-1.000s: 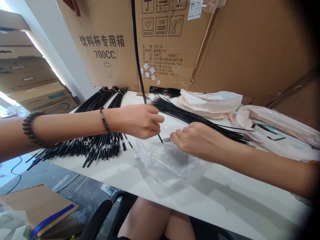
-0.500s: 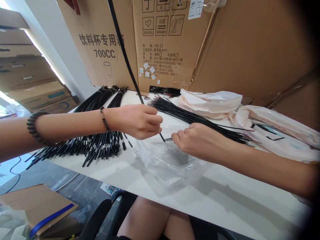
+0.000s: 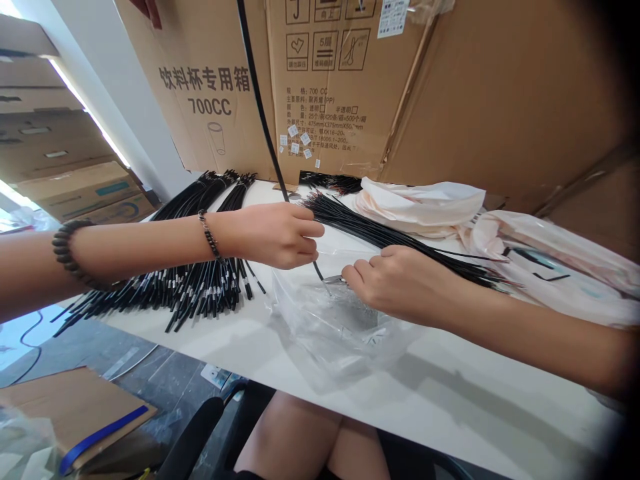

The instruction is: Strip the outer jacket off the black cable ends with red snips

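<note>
My left hand [image 3: 283, 233] is closed around a long black cable [image 3: 265, 127], which rises in front of the cardboard box; its lower end sticks out below my fingers. Close to that end, my right hand [image 3: 393, 280] grips a small metal tool [image 3: 334, 280], mostly hidden by the fingers. Under both hands a clear plastic bag [image 3: 340, 333] rests on the white table [image 3: 440, 400]. Behind my right hand lies a bundle of black cables [image 3: 390, 232] with reddish ends.
Bundles of black cables [image 3: 200, 293] with white labels cover the table's left end. A large cardboard box [image 3: 210, 140] stands along the back. White wrapping [image 3: 425, 203] lies at the right rear. A flattened carton [image 3: 75, 413] is at the lower left.
My left hand has shifted slightly left and up, and the upper part of the cable has swung right. The metal tool now shows more at the cable's lower end.
</note>
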A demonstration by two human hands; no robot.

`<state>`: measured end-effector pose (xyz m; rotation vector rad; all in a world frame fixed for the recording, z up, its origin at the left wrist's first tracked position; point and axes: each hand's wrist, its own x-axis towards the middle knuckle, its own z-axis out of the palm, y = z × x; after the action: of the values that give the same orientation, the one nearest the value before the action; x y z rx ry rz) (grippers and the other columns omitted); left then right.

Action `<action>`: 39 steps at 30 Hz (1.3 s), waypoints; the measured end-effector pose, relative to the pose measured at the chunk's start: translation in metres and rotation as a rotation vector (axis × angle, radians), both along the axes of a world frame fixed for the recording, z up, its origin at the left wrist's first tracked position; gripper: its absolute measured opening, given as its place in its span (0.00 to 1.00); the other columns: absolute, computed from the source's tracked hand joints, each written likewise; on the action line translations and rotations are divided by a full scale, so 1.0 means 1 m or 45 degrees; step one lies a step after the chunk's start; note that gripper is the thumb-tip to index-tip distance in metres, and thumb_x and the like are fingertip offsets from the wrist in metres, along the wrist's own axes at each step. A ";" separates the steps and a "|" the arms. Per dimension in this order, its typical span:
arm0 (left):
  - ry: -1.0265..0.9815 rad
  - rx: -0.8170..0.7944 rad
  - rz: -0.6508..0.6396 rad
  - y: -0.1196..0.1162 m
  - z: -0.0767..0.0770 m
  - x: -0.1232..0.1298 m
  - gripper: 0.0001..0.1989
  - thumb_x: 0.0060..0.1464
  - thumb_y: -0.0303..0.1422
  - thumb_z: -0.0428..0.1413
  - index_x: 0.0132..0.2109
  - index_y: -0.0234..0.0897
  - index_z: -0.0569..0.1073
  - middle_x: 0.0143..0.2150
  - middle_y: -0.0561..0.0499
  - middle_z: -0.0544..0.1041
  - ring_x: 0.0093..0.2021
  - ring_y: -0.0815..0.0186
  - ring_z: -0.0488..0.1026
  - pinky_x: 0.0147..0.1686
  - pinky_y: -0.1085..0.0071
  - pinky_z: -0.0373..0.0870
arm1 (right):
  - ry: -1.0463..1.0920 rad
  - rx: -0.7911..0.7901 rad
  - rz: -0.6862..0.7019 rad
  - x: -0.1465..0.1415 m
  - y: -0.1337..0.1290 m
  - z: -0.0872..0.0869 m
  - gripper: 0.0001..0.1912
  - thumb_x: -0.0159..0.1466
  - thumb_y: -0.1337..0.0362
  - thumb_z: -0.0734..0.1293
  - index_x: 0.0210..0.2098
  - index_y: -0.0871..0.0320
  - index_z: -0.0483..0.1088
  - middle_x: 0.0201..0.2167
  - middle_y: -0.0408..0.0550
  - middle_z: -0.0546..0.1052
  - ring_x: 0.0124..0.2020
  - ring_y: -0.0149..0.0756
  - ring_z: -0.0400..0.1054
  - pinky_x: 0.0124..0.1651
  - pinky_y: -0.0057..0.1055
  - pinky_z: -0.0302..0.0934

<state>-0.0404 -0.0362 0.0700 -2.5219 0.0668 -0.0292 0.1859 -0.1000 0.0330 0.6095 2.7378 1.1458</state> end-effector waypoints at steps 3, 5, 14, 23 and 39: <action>-0.052 0.036 -0.045 -0.001 0.001 0.001 0.19 0.66 0.27 0.45 0.30 0.39 0.75 0.26 0.52 0.74 0.31 0.68 0.68 0.29 0.68 0.60 | 0.012 0.027 0.020 -0.002 0.001 -0.001 0.13 0.53 0.81 0.58 0.24 0.56 0.59 0.14 0.39 0.66 0.13 0.32 0.56 0.23 0.31 0.33; -0.062 0.072 -0.048 -0.002 0.002 0.001 0.20 0.67 0.27 0.44 0.30 0.39 0.76 0.26 0.52 0.75 0.31 0.68 0.68 0.29 0.68 0.61 | 0.017 0.034 0.022 -0.002 0.001 -0.001 0.13 0.53 0.81 0.58 0.24 0.56 0.59 0.14 0.39 0.66 0.13 0.32 0.56 0.23 0.31 0.33; -0.107 0.052 -0.039 0.000 0.004 -0.002 0.21 0.68 0.28 0.41 0.34 0.40 0.77 0.28 0.52 0.77 0.31 0.67 0.69 0.29 0.68 0.61 | 0.017 0.018 0.018 0.002 -0.001 0.000 0.13 0.55 0.81 0.57 0.25 0.56 0.58 0.16 0.40 0.67 0.15 0.31 0.56 0.25 0.32 0.34; -0.210 -0.142 0.005 0.000 0.005 -0.006 0.20 0.68 0.30 0.41 0.39 0.41 0.78 0.31 0.51 0.80 0.35 0.67 0.70 0.34 0.68 0.63 | 0.085 0.198 0.132 0.007 -0.002 0.001 0.14 0.56 0.81 0.58 0.24 0.56 0.57 0.15 0.38 0.64 0.15 0.31 0.56 0.26 0.32 0.33; 0.066 -0.007 0.176 0.004 -0.001 0.007 0.13 0.62 0.24 0.50 0.33 0.39 0.76 0.27 0.53 0.77 0.30 0.67 0.71 0.25 0.66 0.55 | 0.033 0.242 0.106 0.010 0.002 -0.002 0.14 0.55 0.81 0.58 0.22 0.56 0.58 0.14 0.38 0.64 0.14 0.31 0.56 0.25 0.31 0.35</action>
<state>-0.0338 -0.0319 0.0685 -2.5269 -0.0871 0.0922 0.1955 -0.0984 0.0308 0.5389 2.7188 1.4398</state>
